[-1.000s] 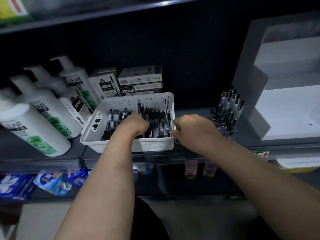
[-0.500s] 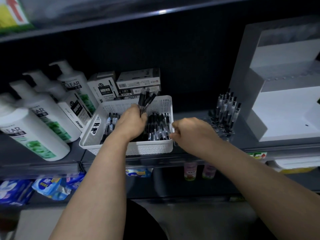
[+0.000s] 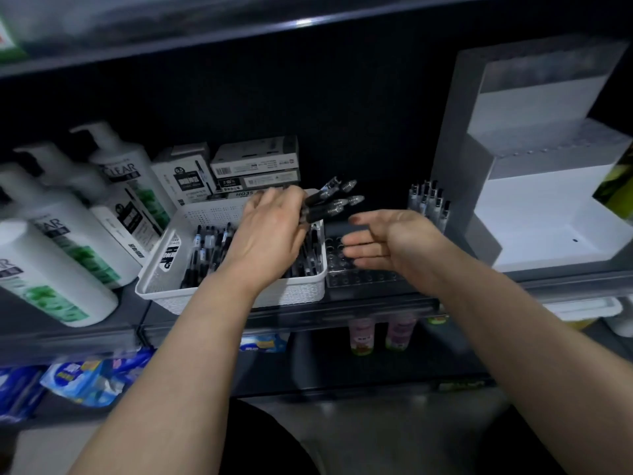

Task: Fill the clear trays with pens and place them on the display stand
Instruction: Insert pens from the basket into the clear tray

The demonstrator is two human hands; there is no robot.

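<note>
So, above the white basket [image 3: 171, 269] at nine o'clock the left hand [image 3: 270, 234] grips a fistful of pens [image 3: 327, 205], the right hand [image 3: 387, 245] hovers open-fingered and empty over the clear tray [image 3: 356, 275] — only its twelve-o'clock rows filled — and the display stand [image 3: 534, 234] at three o'clock holds no tray yet.

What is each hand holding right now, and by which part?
The left hand grips a bunch of black pens around their barrels, tip ends sticking out to the right. The right hand is open, holding nothing.
</note>
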